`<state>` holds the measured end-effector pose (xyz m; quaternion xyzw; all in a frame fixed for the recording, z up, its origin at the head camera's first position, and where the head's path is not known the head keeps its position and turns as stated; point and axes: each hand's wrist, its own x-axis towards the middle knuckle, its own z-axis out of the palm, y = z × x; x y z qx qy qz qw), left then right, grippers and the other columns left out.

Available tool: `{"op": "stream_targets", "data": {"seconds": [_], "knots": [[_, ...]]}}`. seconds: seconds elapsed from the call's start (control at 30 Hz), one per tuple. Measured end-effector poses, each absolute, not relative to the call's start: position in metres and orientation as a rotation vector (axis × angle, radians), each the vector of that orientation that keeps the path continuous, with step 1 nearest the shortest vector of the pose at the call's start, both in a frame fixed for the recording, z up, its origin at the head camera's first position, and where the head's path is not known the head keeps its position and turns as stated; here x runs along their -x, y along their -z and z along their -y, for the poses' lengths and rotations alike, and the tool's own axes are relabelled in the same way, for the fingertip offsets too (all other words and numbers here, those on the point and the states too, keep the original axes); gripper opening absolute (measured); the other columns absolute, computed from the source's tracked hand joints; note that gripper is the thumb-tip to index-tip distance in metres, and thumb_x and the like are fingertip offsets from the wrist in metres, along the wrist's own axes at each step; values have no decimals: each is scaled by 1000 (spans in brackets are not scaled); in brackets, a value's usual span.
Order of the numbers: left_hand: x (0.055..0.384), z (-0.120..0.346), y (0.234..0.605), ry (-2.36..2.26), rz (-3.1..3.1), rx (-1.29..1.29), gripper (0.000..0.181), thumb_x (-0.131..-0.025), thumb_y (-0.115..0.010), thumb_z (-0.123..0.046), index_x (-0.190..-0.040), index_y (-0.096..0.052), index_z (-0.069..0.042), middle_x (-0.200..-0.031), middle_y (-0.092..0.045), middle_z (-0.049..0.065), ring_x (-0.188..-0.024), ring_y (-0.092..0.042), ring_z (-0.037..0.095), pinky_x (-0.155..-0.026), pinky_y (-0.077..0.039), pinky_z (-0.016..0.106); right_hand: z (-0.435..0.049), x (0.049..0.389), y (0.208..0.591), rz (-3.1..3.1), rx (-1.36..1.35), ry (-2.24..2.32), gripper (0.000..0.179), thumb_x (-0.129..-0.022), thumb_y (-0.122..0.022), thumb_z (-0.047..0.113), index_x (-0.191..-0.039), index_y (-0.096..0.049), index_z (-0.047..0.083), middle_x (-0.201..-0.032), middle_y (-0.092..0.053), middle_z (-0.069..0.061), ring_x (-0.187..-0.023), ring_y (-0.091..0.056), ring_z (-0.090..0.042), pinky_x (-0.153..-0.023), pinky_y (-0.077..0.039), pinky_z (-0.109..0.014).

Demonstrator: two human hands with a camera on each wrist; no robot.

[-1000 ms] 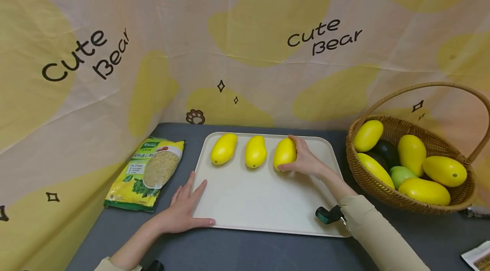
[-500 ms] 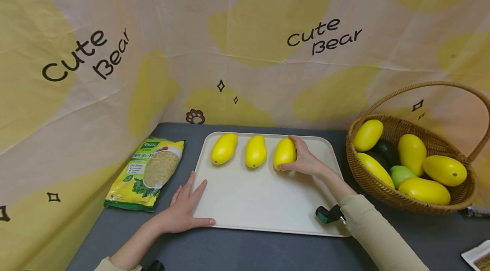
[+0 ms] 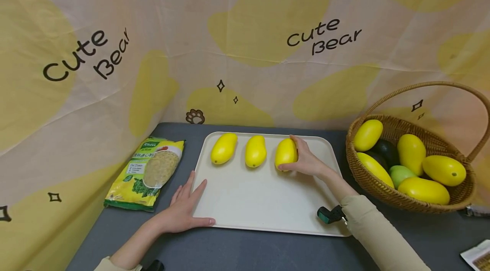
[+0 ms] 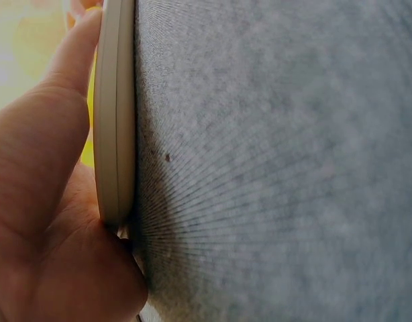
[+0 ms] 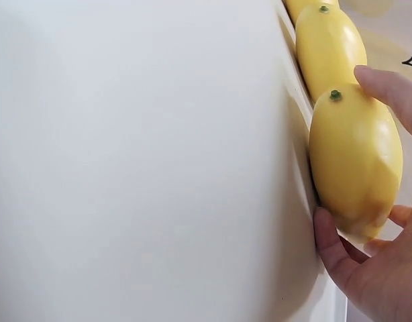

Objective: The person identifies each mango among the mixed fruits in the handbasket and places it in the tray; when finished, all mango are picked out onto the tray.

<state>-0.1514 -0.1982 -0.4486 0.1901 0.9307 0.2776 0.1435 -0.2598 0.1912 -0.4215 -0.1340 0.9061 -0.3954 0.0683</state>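
Observation:
Three yellow mangoes lie in a row along the far side of a white tray: a left mango, a middle mango and a right mango. My right hand grips the right mango, with digits at both ends of it. In the right wrist view that mango shows a green stem dot, and part of the hand is cut off at the frame edge. My left hand rests at the tray's near left corner, fingers spread. The left wrist view shows this hand against the tray's rim.
A wicker basket at the right holds several more yellow mangoes, a green fruit and a dark fruit. Left of the tray lies a yellow-green Knorr food bag. A patterned cloth hangs behind the grey table.
The right mango has shifted very slightly to the right with my right hand still around it. My left hand and the other two mangoes have stayed in place.

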Motion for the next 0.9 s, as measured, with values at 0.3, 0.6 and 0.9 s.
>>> {"op": "stream_targets", "data": {"seconds": [0.3, 0.6, 0.9], "knots": [[151, 197, 449, -797, -2691, -550, 113, -75, -71, -66, -155, -21, -4, -159, 14, 25, -145, 2, 43, -110, 2, 63, -200, 251, 414, -2902, 409, 1165, 89, -83, -75, 37, -149, -29, 0, -154, -21, -26, -127, -40, -45, -101, -39, -58], [152, 196, 448, -783, -2682, -519, 112, -76, -71, -65, -155, -20, -5, -159, 15, 24, -145, 3, 43, -110, 4, 64, -209, 230, 393, -3075, 528, 1261, 20, -91, -67, 12, -110, -69, 5, -118, -64, -11, -100, -61, -28, -77, -55, -40], [152, 196, 448, -779, -2678, -509, 112, -76, -71, -65, -155, -20, -5, -159, 15, 24, -144, 3, 43, -109, 4, 64, -232, 195, 363, -3127, 724, 1072, 7, -90, -70, 11, -96, -72, 14, -94, -69, 4, -85, -63, -14, -71, -55, -33]]}}
